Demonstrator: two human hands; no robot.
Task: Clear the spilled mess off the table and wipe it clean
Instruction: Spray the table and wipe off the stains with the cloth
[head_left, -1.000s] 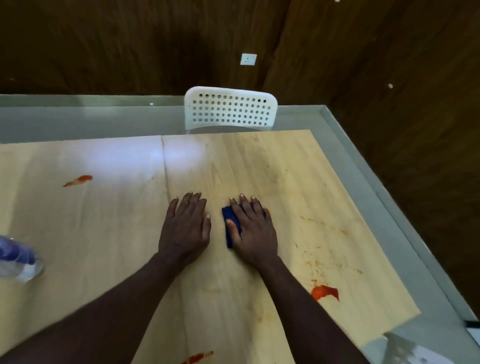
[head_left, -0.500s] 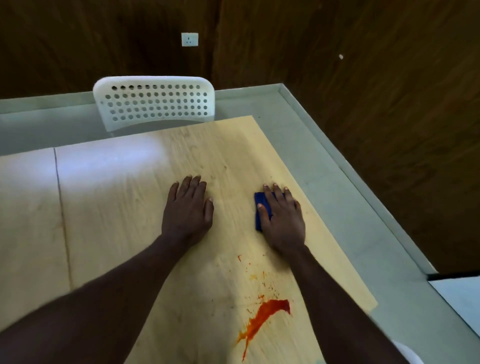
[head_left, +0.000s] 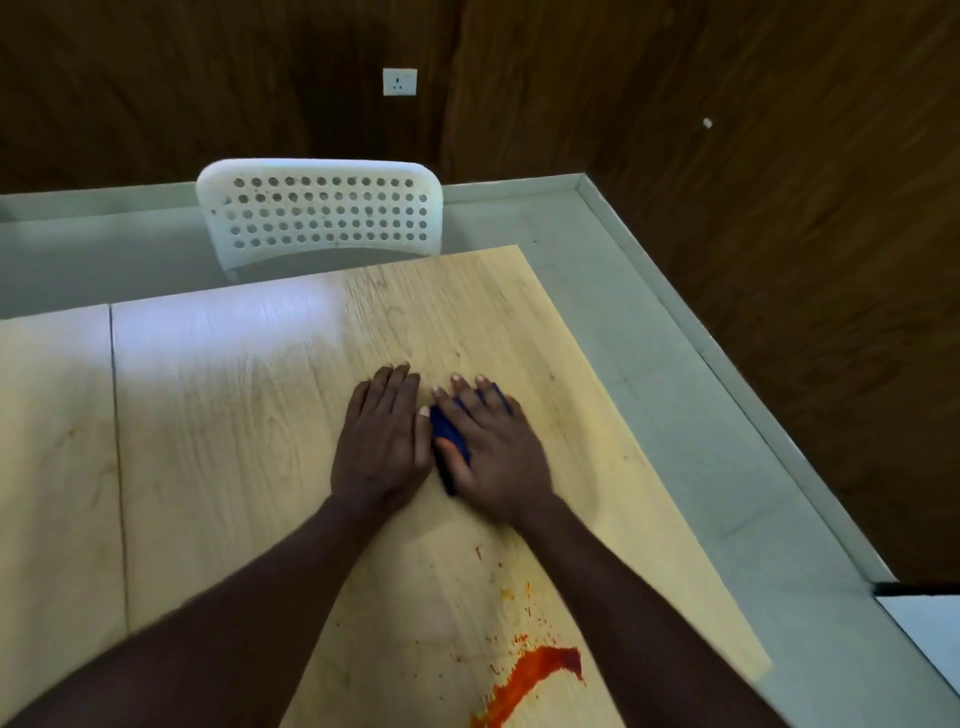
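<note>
My right hand (head_left: 496, 447), fingers spread, presses a blue cloth (head_left: 448, 434) flat on the wooden table (head_left: 249, 415); my left hand (head_left: 382, 441) lies flat just beside it, fingers together. A red spill (head_left: 530, 680) sits nearer me, right

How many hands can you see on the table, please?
2: the left hand lies flat on the table; the right hand, just beside it, presses on the cloth.
</note>
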